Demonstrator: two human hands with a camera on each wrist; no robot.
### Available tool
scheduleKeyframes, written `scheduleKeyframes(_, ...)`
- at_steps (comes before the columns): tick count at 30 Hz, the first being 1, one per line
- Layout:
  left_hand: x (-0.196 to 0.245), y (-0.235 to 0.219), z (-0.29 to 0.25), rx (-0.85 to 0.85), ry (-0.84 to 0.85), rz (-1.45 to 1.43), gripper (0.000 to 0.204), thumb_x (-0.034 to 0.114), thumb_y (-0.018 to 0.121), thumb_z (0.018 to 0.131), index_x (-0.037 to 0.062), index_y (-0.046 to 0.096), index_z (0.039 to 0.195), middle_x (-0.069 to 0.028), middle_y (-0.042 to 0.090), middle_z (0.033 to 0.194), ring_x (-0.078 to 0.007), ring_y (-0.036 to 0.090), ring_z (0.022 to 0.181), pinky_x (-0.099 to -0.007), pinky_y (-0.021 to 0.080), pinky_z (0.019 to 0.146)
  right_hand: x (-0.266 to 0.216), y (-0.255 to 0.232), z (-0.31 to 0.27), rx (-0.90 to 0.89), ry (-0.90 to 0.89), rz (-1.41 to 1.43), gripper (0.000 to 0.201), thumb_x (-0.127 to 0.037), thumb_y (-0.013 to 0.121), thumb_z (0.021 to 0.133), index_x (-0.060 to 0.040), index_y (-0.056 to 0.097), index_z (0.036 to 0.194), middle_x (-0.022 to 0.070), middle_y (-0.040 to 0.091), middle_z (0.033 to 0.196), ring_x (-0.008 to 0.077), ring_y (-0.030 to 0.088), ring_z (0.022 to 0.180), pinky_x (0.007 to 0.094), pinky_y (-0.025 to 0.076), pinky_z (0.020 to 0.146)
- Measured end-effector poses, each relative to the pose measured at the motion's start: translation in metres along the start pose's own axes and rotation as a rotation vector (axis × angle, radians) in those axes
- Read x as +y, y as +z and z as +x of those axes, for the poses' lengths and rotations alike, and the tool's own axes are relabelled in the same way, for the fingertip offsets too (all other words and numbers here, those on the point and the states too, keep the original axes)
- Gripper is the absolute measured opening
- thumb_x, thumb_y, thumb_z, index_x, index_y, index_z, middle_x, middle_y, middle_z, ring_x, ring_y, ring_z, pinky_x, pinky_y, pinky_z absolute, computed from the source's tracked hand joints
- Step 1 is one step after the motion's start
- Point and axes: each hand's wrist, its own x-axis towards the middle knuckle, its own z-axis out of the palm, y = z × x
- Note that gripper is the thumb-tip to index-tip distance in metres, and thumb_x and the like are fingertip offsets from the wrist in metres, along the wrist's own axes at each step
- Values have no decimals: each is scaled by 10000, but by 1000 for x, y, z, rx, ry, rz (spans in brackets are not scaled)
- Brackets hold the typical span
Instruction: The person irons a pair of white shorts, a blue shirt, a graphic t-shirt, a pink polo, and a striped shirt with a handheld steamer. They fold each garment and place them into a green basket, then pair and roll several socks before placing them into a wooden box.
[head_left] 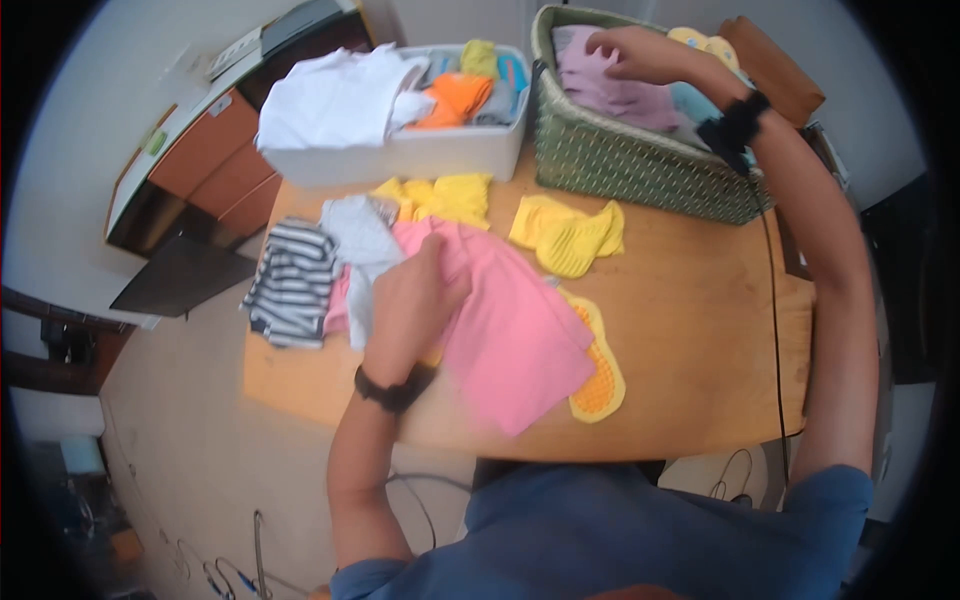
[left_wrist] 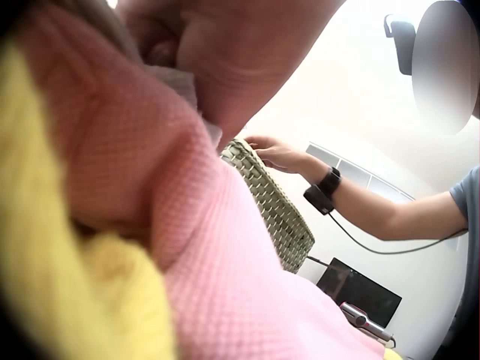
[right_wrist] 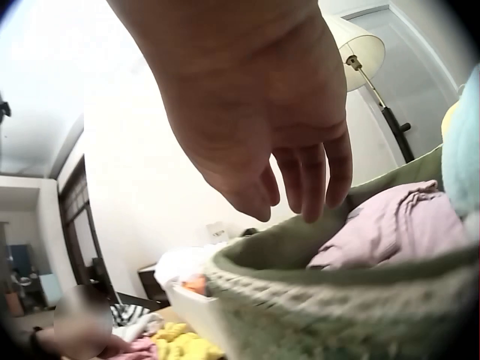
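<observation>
A pink cloth [head_left: 515,340] lies spread over the table's front part. My left hand [head_left: 410,305] grips its upper left part; in the left wrist view the cloth [left_wrist: 225,262] bunches up against the hand [left_wrist: 225,60], whose fingertips are mostly hidden. Over the green woven basket [head_left: 640,160] hangs my right hand [head_left: 650,55], fingers loosely bent and holding nothing. The right wrist view has that hand [right_wrist: 262,112] above the basket rim, apart from the folded light purple cloth [right_wrist: 397,225] inside.
A white bin [head_left: 430,158] at the back left holds white, orange and grey clothes. Striped shorts [head_left: 295,285] and a grey cloth [head_left: 360,235] lie left. Yellow socks [head_left: 570,238] and a yellow-orange sole-shaped piece [head_left: 598,370] lie by the pink cloth. A cable [head_left: 775,330] hangs from the right wrist.
</observation>
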Motion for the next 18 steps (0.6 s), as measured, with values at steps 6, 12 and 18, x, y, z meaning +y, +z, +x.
scheduleKeyframes(6, -7, -10, 4, 60, -44, -122, 252, 243, 622, 914, 17, 685, 1007, -172, 662, 767, -316, 655, 699, -410, 486, 640, -143, 34, -133, -112, 66, 883, 309, -196, 617, 937, -6, 591, 1179, 74, 635, 968, 138, 615, 834, 301, 502, 740)
scheduleKeyframes(12, 6, -67, 7, 284, 200, -339, 188, 143, 627, 946, -10, 669, 1047, -78, 647, 951, -145, 595, 850, -289, 459, 725, -240, 139, -205, 90, 121, 600, 511, -323, 708, 844, -63, 574, 1263, 149, 627, 1103, 298, 620, 1004, 397, 514, 822)
scheduleKeyframes(18, 55, -113, -1, 274, 153, -472, 257, 236, 603, 1006, 7, 651, 1111, 6, 628, 829, -45, 560, 761, -211, 463, 668, -248, 152, -215, 125, 88, 629, 295, -256, 645, 885, -41, 655, 1087, 131, 607, 1072, 303, 594, 1021, 398, 503, 867)
